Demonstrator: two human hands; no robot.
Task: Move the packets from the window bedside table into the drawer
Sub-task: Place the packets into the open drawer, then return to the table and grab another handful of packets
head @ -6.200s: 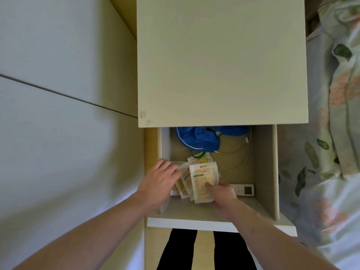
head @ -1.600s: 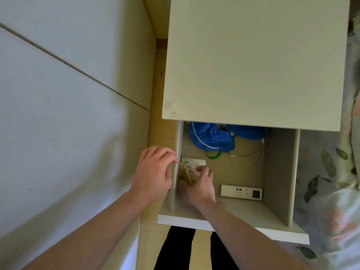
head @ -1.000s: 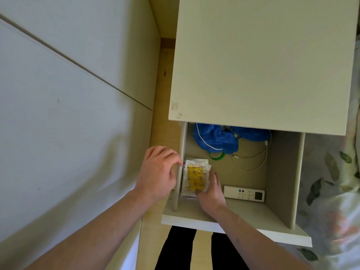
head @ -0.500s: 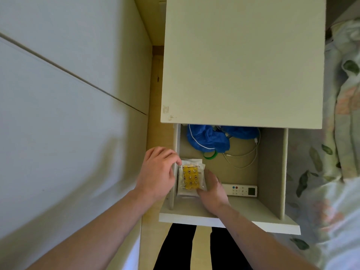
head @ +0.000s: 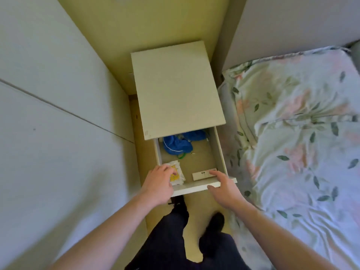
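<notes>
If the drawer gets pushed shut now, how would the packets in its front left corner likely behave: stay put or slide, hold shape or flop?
The packets look like thin, flat plastic pouches, so probably light and floppy. Their glossy film may let them slide over each other. The left hand is over them, and the drawer wall beside them should limit shifting.

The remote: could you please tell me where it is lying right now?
The remote lies in the open drawer, front right corner, just behind the front panel; the right hand reaches over its right end.
</notes>
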